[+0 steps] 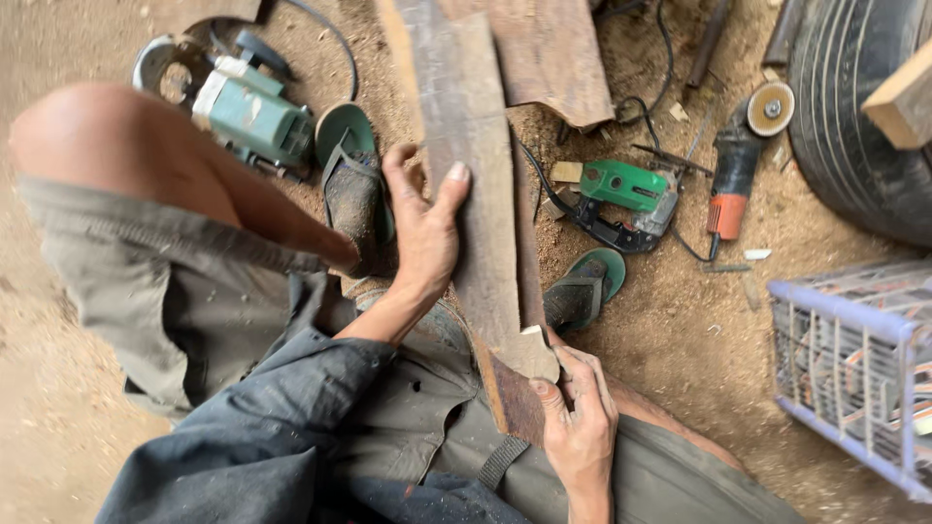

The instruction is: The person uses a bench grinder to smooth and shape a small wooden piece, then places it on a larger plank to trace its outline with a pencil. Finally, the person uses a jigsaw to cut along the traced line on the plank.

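Largest first: tyre (854, 116) at top right, well off; wire crate (854, 359) at right. I see the plank (466, 165) running from the lap out over the sawdust floor (680, 330), near end propped on the thigh so it sits steady and tilted. More boards (553, 58) lie under its far end. Left hand (422, 228) is wrapped on the plank's left edge mid-length, thumb on top, bracing it. Right hand (581, 427) pinches the notched near end. Circular saw (243, 107) left, jigsaw (626, 199) and grinder (738, 160) right, cords trailing near the feet in sandals (587, 286); nothing blocks the plank.
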